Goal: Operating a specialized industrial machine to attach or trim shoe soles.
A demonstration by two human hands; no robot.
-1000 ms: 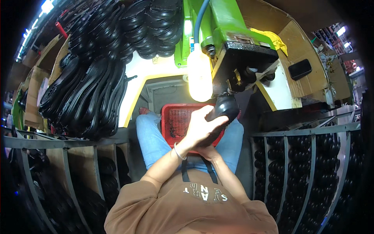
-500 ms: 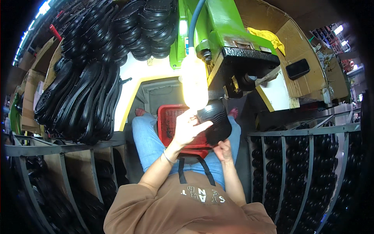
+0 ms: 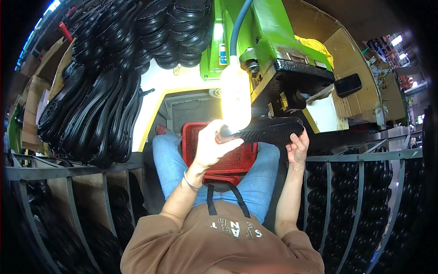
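Note:
A black shoe sole (image 3: 267, 131) with a ridged face stretches sideways between my hands, just below the black working head of a green machine (image 3: 273, 41). My left hand (image 3: 213, 145) grips its left end, partly lost in the glare of a bright lamp (image 3: 236, 98). At the sole's right end, my right hand (image 3: 298, 145) is closed with thumb and fingers round the edge. Under the sole, between my knees, sits a red plastic basket (image 3: 191, 137); the sole hides part of it.
Piles of black soles (image 3: 91, 114) lie on the white table (image 3: 175, 82) at the left. Metal racks (image 3: 360, 157) filled with black soles flank me on both sides. At the right stands a cardboard box (image 3: 360, 98) with a yellow cloth (image 3: 317, 45) and a black phone-like slab (image 3: 348, 85).
The sole has turned from roughly upright to lying crosswise. My right hand has moved up and to the right, now holding its right end; my left hand stays near the lamp.

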